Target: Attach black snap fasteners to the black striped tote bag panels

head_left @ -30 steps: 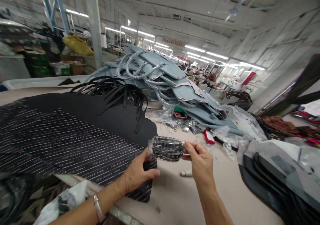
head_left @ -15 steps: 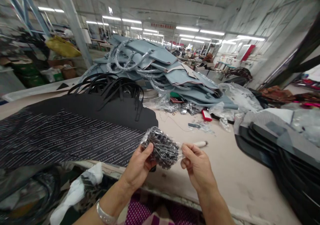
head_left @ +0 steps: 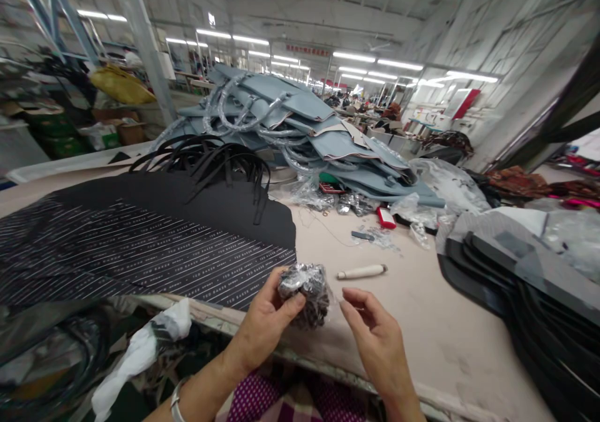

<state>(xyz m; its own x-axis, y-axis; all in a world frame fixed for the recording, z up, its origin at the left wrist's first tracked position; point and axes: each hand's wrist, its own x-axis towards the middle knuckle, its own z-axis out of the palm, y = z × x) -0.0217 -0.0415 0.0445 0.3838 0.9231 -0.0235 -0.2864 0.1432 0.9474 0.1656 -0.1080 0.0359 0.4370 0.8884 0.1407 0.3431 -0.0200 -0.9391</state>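
My left hand (head_left: 272,312) is closed around a clear plastic bag of small dark parts (head_left: 307,294), held above the table's near edge; what the parts are I cannot make out. Just right of the bag, my right hand (head_left: 372,328) has its thumb and fingers apart, with nothing visible in them. Beyond that hand, a white-handled tool (head_left: 362,272) lies on the table. Left of the bag are black panels with white diagonal stripes and lettering (head_left: 178,247), and black straps (head_left: 206,165) lie at their far side.
Blue-grey bag pieces (head_left: 300,122) with plastic-wrapped handles are heaped at the back. A red and white object (head_left: 386,217) and plastic scraps lie before them. Black curved pieces (head_left: 497,291) are stacked at right. A white cloth bundle (head_left: 140,353) hangs below the table edge.
My right hand has let go of the bag's end and opened, moving slightly down. My left hand has turned the bag more upright, and the white-handled tool shows fully.
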